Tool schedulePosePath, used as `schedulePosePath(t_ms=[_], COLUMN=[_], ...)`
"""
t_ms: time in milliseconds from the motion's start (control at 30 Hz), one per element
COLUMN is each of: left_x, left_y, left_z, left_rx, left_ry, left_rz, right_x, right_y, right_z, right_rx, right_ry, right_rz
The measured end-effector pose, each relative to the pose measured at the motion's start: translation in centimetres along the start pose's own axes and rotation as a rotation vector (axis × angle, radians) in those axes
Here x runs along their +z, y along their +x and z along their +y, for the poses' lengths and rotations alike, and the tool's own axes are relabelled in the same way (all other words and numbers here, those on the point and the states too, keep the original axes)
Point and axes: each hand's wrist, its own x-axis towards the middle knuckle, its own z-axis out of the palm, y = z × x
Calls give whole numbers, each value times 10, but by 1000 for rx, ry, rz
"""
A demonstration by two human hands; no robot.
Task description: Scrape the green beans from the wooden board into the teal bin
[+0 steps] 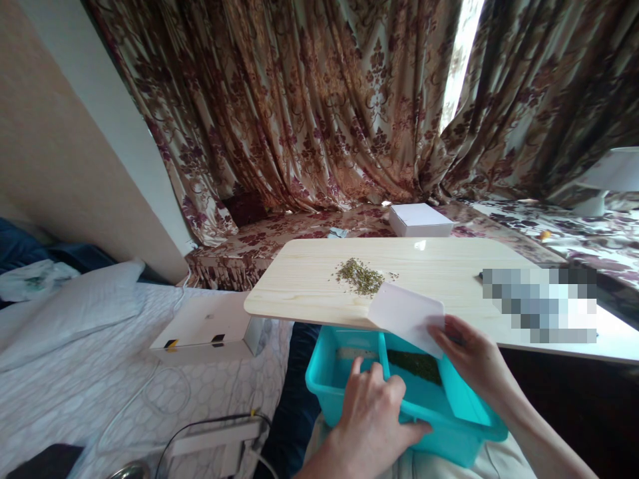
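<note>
A small heap of green and brown bits (362,276) lies on the light wooden tabletop (299,276). My right hand (464,346) grips a thin white sheet (407,313), whose far edge rests by the heap. Below the table's near edge sits a turquoise divided box (439,426). Its left compartment holds a little pale material (349,354); dark green material (417,364) lies in the one beside it. Over the box's near side is my left hand (372,409), fingers apart, thumb stretched right, holding nothing visible.
A blurred-out object (539,303) lies on the table's right part. Behind the table stands a white box (420,219). To the left, a white carton (207,326), cables and a power strip (214,439) lie on the bed (114,359). A lamp (612,169) stands far right.
</note>
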Motion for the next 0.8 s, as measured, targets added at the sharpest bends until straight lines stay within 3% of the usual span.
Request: schedulePosePath(t_ms=[100, 300, 433, 667, 800], left_x=[0, -2, -1, -2, -1], left_y=[0, 0, 0, 1, 0], left_z=[0, 0, -1, 0, -5], left_rx=[1, 12, 5, 9, 0], left_ry=[-4, 11, 9, 24, 3], left_rz=[12, -9, -8, 6, 50], right_x=[0, -17, -15, 14, 14], right_y=[0, 24, 33, 26, 26], right_z=[-2, 17, 25, 1, -11], right_rx=[5, 24, 44, 33, 39], right_ry=[30, 67, 52, 101, 129], right_rz=[-70, 49, 3, -184, -304])
